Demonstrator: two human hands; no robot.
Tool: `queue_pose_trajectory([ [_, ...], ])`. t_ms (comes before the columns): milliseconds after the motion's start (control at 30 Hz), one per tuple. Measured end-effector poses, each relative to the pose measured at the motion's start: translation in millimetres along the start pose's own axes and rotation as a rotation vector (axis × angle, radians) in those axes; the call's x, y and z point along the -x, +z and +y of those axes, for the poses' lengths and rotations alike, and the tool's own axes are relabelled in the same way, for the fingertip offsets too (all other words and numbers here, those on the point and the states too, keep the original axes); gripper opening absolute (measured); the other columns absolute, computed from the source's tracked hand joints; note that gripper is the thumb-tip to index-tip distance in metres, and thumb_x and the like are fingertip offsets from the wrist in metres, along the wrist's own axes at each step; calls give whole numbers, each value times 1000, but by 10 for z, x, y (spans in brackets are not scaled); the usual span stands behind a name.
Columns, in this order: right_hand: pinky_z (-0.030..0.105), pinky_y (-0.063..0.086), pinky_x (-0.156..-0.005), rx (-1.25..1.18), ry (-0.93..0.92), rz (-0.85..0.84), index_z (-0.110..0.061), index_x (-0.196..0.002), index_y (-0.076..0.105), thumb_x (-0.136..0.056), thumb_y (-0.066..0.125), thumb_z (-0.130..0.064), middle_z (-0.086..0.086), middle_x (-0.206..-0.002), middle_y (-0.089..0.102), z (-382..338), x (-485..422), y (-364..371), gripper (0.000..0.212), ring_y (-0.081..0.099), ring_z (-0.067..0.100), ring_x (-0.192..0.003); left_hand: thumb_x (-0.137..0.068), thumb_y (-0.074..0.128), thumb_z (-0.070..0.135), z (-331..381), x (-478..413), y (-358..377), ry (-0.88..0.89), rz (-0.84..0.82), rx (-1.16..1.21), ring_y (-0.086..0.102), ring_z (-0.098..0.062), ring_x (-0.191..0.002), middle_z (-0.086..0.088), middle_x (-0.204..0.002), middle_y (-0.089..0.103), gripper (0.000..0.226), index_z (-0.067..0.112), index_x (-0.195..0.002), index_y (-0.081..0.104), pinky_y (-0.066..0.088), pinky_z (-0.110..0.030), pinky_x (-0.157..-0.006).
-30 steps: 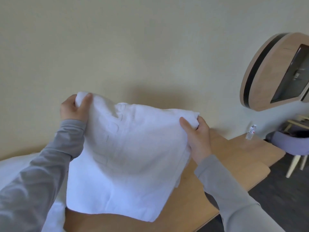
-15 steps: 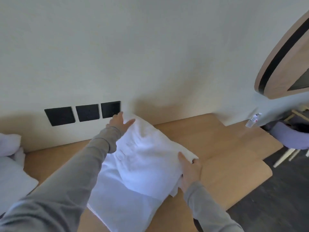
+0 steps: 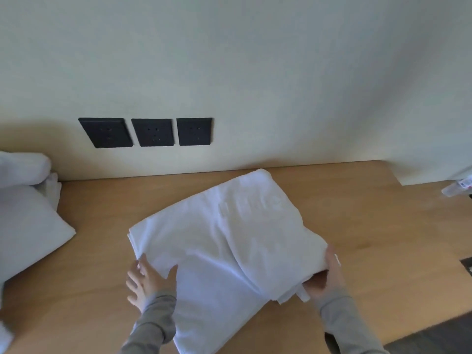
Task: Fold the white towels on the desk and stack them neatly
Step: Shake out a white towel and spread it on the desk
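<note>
Lowered onto the light wooden desk (image 3: 383, 226), the white rectangular cloth towel (image 3: 224, 241) lies doubled between the hands; the left hand (image 3: 149, 282) presses flat, fingers (image 3: 139, 270) spread, pinning its edge, while the right hand (image 3: 325, 279) grips the layered corner, apparently to square it.

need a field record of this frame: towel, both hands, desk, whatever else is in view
desk: wood, against the wall
towel: white, partly folded, lying askew on the desk
left hand: fingers spread, flat at the towel's near left edge
right hand: grips the layers at the towel's near right corner
other linen: white pile at the desk's left end
sockets: three black plates on the wall
bottle: far right, mostly cut off
</note>
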State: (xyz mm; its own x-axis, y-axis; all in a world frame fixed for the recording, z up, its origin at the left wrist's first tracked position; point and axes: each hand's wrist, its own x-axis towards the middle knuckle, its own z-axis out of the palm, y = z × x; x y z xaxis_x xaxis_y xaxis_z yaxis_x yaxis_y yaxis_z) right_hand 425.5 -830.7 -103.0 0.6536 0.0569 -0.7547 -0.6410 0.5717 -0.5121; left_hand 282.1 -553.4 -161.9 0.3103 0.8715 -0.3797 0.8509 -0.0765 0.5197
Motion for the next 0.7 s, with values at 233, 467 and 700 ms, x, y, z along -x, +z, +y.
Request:
queue_pose_trajectory([
  [233, 29, 47, -78, 38, 132, 136, -14, -116, 61, -99, 43, -32, 15, -115, 66, -386, -254, -11, 30, 59, 28, -100, -66, 80, 35, -2, 38, 106, -400, -76, 267, 41, -43, -122, -30, -131, 42, 92, -4, -132, 30, 34, -48, -101],
  [467, 43, 54, -78, 510, -271, 36, -10, -102, 63, -78, 73, -18, 16, -101, 67, -793, -188, 583, 27, 64, 32, -90, -85, 60, 18, 365, -150, 112, -233, -132, 152, 50, -44, -114, -28, -122, 55, 43, -5, -120, 52, 38, -40, -96],
  [700, 26, 41, -91, 957, -785, -172, -10, -113, 60, -82, 71, -15, -6, -103, 63, -1074, 157, 586, 34, 56, 14, -101, -90, 54, 17, 411, -385, -141, -58, -48, 18, 44, -47, -117, -33, -125, 50, 47, -6, -129, 42, 36, -46, -97],
])
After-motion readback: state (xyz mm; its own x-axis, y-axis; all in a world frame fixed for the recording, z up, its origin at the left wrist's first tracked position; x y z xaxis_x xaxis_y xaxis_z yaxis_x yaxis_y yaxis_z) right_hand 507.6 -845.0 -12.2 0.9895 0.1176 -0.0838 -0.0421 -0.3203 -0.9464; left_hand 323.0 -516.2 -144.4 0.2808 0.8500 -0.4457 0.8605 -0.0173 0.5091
